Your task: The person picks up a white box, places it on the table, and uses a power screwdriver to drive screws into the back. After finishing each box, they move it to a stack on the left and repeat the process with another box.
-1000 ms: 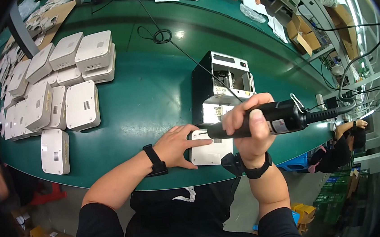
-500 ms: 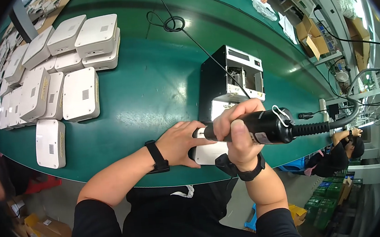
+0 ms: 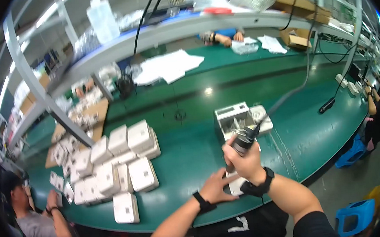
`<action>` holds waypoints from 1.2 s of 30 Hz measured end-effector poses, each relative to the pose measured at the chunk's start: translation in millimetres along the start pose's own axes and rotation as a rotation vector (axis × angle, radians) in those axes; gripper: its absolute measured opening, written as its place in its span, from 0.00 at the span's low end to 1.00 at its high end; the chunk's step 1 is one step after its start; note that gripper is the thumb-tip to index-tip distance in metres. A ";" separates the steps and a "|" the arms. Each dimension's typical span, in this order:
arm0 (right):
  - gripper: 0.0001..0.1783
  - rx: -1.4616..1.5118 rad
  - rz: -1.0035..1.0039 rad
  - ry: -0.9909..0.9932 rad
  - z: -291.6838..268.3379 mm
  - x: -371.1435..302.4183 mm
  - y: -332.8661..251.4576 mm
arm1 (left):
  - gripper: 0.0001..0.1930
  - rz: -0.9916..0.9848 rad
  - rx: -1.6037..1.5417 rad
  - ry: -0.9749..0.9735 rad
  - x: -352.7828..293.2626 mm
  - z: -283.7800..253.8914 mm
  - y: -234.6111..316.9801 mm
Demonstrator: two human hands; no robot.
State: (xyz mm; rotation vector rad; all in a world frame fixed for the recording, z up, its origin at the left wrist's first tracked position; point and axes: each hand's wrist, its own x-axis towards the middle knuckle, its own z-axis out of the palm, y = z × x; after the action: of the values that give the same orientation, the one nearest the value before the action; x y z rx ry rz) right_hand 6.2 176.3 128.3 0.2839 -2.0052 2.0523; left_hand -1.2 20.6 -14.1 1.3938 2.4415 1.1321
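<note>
My right hand [image 3: 246,159] is closed round a black corded electric screwdriver [image 3: 245,140], its tip pointing down toward a white plastic box [image 3: 237,187] near the front edge of the bench. My left hand [image 3: 217,187] grips that box from the left, thumb and fingers at its edges. The wrist and hand partly cover the box, and I cannot make out the screwdriver's tip clearly. Just beyond the hands stands a black and white screw feeder [image 3: 231,113] with an open front. Another white box [image 3: 263,124] lies at its right.
Stacked white boxes [image 3: 143,174] fill the bench on the left. A grey shelf post [image 3: 71,129] rises behind them. Papers [image 3: 167,66] lie further back. A cable [image 3: 302,84] runs up from the screwdriver. Co-workers sit at left, right and far side; a blue stool [image 3: 356,217] stands at lower right.
The view has tilted upward, showing the overhead shelf and more of the far bench. Both hands keep their holds on the screwdriver and the white box.
</note>
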 end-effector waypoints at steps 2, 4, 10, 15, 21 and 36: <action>0.07 0.195 -0.071 0.132 -17.1 -9.3 -15.2 | 0.39 -0.177 0.006 -0.033 -7.4 -10.0 31.1; 0.07 0.231 -0.206 0.240 -43.8 -19.9 -20.3 | 0.40 -0.295 -0.057 0.021 -33.0 -13.3 42.9; 0.08 -0.045 -0.166 0.536 -145.1 -60.9 37.0 | 0.34 -0.682 -0.825 0.346 -104.0 -16.3 67.1; 0.09 0.255 -0.193 0.739 -172.9 -91.3 61.4 | 0.31 -1.068 -1.628 0.485 -134.4 -9.3 57.5; 0.10 0.221 -0.283 0.687 -162.1 -105.1 57.8 | 0.31 -0.328 -2.129 0.402 -96.4 12.7 -42.8; 0.07 0.245 -0.284 0.698 -161.6 -115.1 40.8 | 0.38 -0.601 0.580 0.828 -112.9 -62.2 40.9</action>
State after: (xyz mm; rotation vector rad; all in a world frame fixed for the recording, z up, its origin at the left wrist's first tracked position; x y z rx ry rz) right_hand 108.7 331.6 48.5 -0.0972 -1.2296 1.8608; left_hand 65.0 -89.4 28.4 0.0912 3.5907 0.9883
